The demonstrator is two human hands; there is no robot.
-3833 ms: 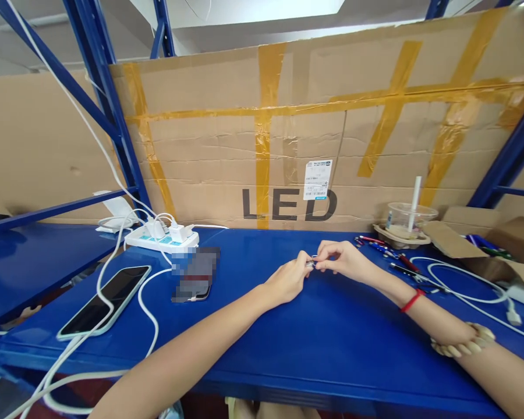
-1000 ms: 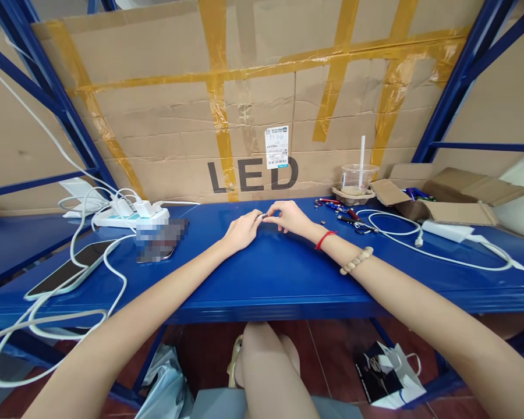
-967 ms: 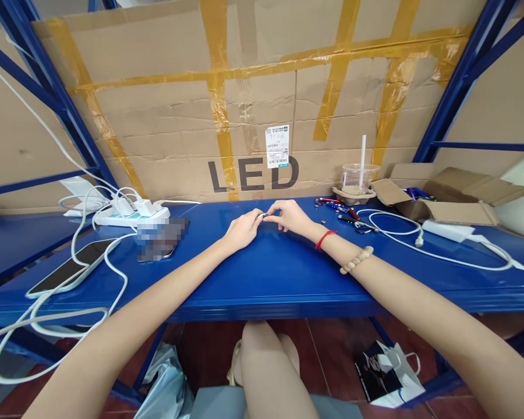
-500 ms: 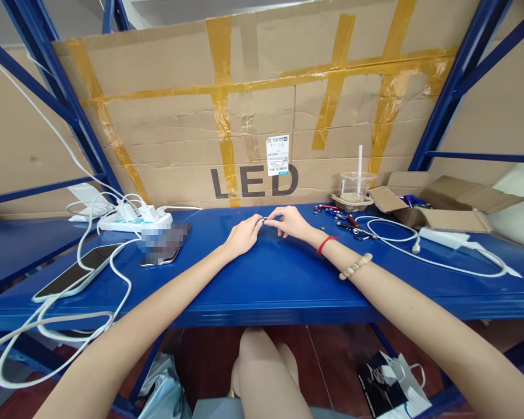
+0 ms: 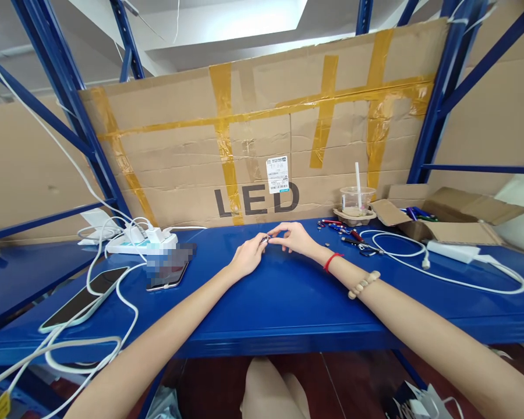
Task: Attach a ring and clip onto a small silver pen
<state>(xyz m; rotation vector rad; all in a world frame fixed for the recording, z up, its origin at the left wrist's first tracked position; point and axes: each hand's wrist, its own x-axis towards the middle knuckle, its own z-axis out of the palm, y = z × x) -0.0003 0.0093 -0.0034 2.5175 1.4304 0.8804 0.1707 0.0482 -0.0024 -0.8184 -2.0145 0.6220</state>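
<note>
Fingers (image 5: 265,237) of both hands pinch a small shiny object (image 5: 266,238) above the blue metal desk (image 5: 279,302). Loose pens (image 5: 347,231) and a coiled white cable (image 5: 397,254) lie right of them.

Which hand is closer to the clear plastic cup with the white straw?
Right. The right hand is to the left of the cup; the left hand is farther left.

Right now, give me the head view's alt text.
A person's left hand and right hand pinch a tiny object over a blue table, a power strip and phone on the left, a cup and open box on the right.
</note>
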